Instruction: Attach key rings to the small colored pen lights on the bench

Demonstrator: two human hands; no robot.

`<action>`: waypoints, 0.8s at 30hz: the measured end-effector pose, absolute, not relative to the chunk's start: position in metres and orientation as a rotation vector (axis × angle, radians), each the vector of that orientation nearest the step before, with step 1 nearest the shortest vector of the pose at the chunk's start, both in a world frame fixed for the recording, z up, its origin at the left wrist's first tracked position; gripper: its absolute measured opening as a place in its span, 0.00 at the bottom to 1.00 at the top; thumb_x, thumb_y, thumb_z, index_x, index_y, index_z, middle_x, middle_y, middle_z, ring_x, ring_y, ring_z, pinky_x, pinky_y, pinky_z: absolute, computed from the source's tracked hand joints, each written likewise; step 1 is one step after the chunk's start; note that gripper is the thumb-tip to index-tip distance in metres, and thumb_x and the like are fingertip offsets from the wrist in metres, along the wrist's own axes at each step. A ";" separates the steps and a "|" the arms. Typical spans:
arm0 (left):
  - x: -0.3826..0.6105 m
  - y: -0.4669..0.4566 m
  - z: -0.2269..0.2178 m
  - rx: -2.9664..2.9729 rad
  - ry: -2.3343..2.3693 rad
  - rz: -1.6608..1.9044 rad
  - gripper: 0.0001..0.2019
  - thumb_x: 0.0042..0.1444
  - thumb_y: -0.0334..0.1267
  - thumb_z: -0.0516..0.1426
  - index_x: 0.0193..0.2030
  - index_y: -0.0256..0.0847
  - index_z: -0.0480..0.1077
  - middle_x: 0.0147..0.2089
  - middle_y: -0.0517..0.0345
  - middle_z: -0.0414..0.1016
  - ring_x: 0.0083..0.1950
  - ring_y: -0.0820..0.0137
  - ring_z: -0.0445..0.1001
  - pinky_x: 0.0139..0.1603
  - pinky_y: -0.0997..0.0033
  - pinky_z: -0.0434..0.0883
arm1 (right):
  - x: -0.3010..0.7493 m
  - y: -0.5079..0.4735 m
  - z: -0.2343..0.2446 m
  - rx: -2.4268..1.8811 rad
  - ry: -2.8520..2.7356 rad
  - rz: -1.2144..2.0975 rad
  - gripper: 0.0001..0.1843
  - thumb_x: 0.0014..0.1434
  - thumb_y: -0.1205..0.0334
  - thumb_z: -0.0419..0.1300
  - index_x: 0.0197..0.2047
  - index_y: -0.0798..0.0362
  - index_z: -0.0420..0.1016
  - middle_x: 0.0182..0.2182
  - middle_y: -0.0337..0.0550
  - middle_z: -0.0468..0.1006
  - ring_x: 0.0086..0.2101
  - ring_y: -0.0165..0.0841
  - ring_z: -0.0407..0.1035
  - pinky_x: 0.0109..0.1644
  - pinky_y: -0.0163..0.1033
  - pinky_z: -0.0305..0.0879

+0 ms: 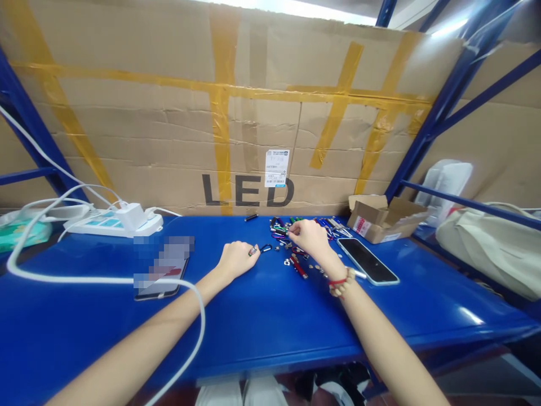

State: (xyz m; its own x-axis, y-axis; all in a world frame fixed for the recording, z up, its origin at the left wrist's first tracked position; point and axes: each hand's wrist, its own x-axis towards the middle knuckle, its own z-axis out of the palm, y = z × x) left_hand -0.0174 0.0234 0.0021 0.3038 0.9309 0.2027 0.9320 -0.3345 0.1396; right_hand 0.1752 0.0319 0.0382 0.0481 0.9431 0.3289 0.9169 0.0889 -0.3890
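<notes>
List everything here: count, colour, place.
Small parts: many, mixed, right of centre
Red tube: one, red, parts' near edge
Carabiner: one, dark, left of parts
Phones: two, grey left, black right
Small carton: one, brown, back right
Power strip: one, white, back left
Cables: several, white, left
Shelf: one, blue, beneath parts
LED cardboard: one, brown, behind shelf
Tape: several, yellow, on cardboard
Frame: one, blue, both sides
Bag: one, cream, far right
Left hand: one, bare, by carabiner
Right hand: one, bare, over parts

A cardboard panel (169, 135), crossed with yellow tape (220, 141), stands behind the blue worktop (262, 332) between blue metal posts (440, 107). Above the panel's top edge shows a bright strip (296, 7), perhaps a ceiling light.
</notes>
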 end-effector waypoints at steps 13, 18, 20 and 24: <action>-0.018 0.025 0.001 -2.551 -1.794 -0.405 0.23 0.58 0.44 0.41 0.22 0.40 0.72 0.27 0.51 0.77 0.33 0.64 0.73 0.25 0.71 0.49 | 0.192 0.033 0.042 -2.178 -1.898 -0.053 0.08 0.49 0.60 0.59 0.31 0.50 0.79 0.33 0.45 0.79 0.37 0.38 0.73 0.37 0.36 0.64; -0.018 0.026 0.000 -2.558 -1.783 -0.409 0.23 0.57 0.44 0.42 0.22 0.40 0.72 0.27 0.51 0.77 0.32 0.65 0.73 0.25 0.71 0.49 | 0.192 0.021 0.058 -2.443 -1.975 0.151 0.10 0.50 0.56 0.59 0.28 0.54 0.77 0.27 0.47 0.78 0.35 0.37 0.73 0.37 0.36 0.64; -0.018 0.026 -0.001 -2.562 -1.784 -0.410 0.23 0.57 0.44 0.42 0.22 0.40 0.72 0.27 0.51 0.76 0.32 0.65 0.73 0.25 0.71 0.49 | 0.189 0.015 0.063 -2.521 -1.994 0.170 0.14 0.49 0.52 0.59 0.27 0.55 0.77 0.24 0.48 0.77 0.33 0.37 0.73 0.37 0.37 0.65; -0.018 0.026 -0.001 -2.558 -1.795 -0.414 0.23 0.57 0.44 0.42 0.22 0.40 0.72 0.26 0.52 0.76 0.32 0.66 0.73 0.25 0.71 0.49 | 0.190 0.010 0.062 -2.653 -2.034 0.417 0.14 0.41 0.52 0.66 0.23 0.56 0.75 0.19 0.45 0.76 0.27 0.37 0.73 0.33 0.37 0.66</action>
State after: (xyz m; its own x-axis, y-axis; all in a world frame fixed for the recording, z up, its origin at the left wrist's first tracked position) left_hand -0.0179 0.0264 -0.0014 0.3169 0.9255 0.2073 0.9228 -0.3514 0.1580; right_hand 0.1904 0.0098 0.0625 0.2500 0.9108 -0.3286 0.9666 -0.2546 0.0299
